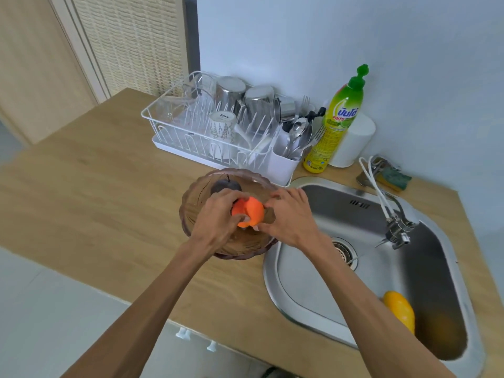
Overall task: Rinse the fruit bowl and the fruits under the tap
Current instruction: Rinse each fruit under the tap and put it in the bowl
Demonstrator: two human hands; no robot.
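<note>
**Ann:** Forearms come in from the near edge and meet over the fruit bowl (207,241), which sits on the wooden counter (81,200) just left of the sink (300,296), its rim touching or overlapping the sink's edge.

**Ben:** And nearest us inside the sink, a yellow fruit (399,309) lies against the right wall, long axis running toward the near right corner. No water seems to be running.

**Ann:** Now the grip. The left hand (215,219) is curled round the left side of the orange fruit (249,212), the right hand (289,216) closes on its right side, fingertips pinching at the lower edge. Both hands are grasping that one fruit, held just above the bowl's inside.

**Ben:** So which way does it go?

**Ann:** My read: rightward. The sink lies to the fruit's right, so the right hand is the nearer one to carry it across the rim.

**Ben:** Behind the orange one, a dark fruit (225,185) with a stem sits at the bowl's far side.

**Ann:** The tap (392,222) reaches in over the sink's far right. Beyond the sink stand a dish rack (174,126), a soap bottle (338,124) and a sponge (396,178).
</note>
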